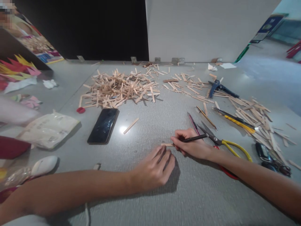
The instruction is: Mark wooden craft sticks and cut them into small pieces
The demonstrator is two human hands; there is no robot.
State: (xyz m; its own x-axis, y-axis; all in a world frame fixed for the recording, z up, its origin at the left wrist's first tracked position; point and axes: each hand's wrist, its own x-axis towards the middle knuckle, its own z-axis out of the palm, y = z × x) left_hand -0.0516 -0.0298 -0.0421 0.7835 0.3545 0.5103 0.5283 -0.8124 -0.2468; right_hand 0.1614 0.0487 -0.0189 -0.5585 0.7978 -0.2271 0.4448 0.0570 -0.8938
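Observation:
In the middle of the grey table, my left hand (156, 168) has its fingers bent down onto one end of a short wooden craft stick (168, 145). My right hand (189, 142) grips a dark pen (196, 137), its lower end close to the stick's other end. The pen tip is mostly hidden by my fingers. Another craft stick (131, 126) lies alone farther up, beside a black phone (102, 126). Right of my right hand lie a purple pencil (193, 122) and scissors with yellow handles (236, 149).
A heap of craft sticks (122, 88) spreads toward the back. On the right lie a yellow pencil (207, 117), a yellow cutter (238, 123), a dark blue clamp-like tool (217, 87) and keys (270, 158). A plastic packet (50, 128) and white mouse (45, 165) are left. Panels (207, 28) stand behind.

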